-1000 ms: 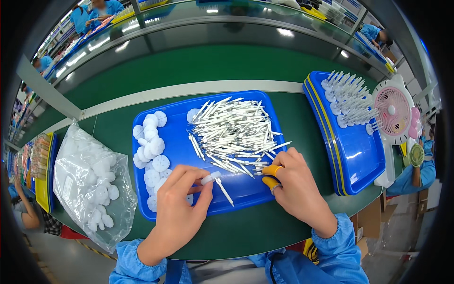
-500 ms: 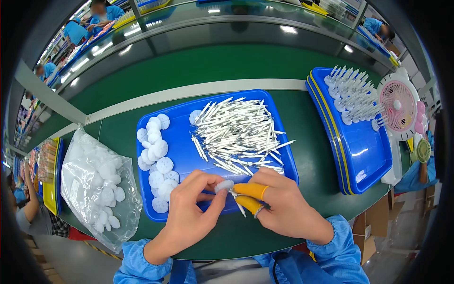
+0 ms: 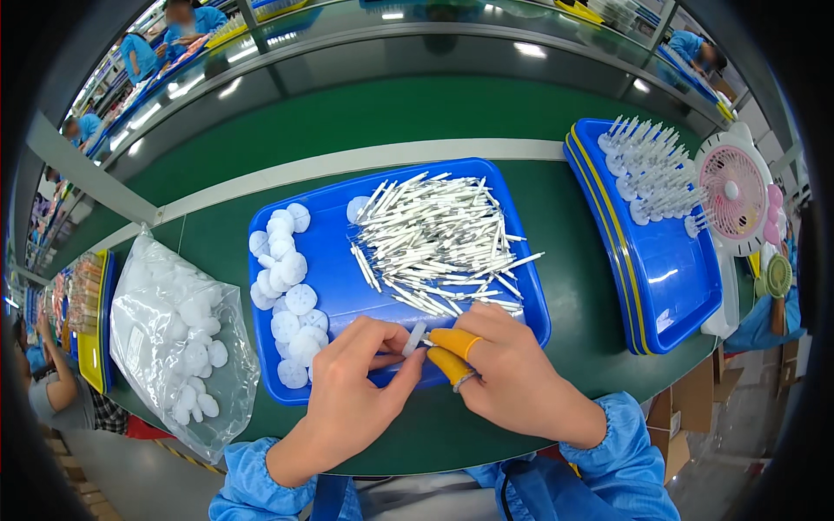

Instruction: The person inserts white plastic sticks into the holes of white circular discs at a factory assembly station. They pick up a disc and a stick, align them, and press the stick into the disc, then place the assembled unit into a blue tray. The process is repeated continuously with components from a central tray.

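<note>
Both hands are now meeting over the blue tray's (image 3: pixel 330 260) near edge. Left hand (image 3: pixel 360 391) and right hand (image 3: pixel 504 378) are pinching a white stick (image 3: pixel 415 339) between the fingertips. Judging it light, stiff, slippery: grip mid-shaft. White discs (image 3: pixel 287 286) are lying alongside.

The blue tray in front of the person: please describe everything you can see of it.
The blue tray is a shallow rectangular tray with a raised rim, seemingly glossy plastic. It lies flat on the green table. White round discs lie along its left side, and a loose heap of thin white sticks fills its right half. Both hands work over its near edge.
</note>
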### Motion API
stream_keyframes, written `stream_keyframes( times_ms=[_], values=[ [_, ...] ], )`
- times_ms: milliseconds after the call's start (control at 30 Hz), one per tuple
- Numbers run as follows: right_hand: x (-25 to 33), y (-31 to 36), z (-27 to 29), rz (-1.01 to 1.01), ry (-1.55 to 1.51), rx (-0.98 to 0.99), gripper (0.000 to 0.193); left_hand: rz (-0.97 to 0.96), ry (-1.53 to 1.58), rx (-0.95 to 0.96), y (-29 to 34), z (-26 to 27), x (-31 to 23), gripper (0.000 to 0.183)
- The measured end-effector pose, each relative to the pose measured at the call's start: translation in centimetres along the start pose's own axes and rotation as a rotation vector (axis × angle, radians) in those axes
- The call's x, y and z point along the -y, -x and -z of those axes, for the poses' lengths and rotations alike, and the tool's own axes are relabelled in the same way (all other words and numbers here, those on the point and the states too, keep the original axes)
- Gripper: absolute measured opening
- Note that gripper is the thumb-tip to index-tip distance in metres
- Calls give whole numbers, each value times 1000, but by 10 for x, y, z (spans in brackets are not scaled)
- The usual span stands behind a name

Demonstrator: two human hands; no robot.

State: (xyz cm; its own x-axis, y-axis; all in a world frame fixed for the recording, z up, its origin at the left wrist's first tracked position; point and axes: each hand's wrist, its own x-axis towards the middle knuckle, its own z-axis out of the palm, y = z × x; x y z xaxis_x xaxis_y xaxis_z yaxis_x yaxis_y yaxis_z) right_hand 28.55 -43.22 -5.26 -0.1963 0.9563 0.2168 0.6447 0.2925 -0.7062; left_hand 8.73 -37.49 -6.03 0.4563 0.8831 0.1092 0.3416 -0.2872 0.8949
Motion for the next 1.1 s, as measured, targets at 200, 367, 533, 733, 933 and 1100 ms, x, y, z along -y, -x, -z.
stream_keyframes(
  times_ms=[200,367,533,733,933,1100],
  values=[
    [8,3,-11,8,-72,-86,40,-97,-63,-49,0,2,0,18],
    [12,5,-17,2,-91,-166,37,-136,-125,-52,6,1,-1,19],
    [11,5,-27,-77,-101,-148,33,-130,-139,-32,10,-4,7,20],
    [-14,5,13,-151,177,-143,24,-20,-82,-84,0,3,4,15],
    [-21,11,25,-229,417,-39,25,56,-29,40,-2,10,-3,12],
    [-10,12,32,-173,333,5,29,152,113,80,-2,10,1,13]
  ],
)
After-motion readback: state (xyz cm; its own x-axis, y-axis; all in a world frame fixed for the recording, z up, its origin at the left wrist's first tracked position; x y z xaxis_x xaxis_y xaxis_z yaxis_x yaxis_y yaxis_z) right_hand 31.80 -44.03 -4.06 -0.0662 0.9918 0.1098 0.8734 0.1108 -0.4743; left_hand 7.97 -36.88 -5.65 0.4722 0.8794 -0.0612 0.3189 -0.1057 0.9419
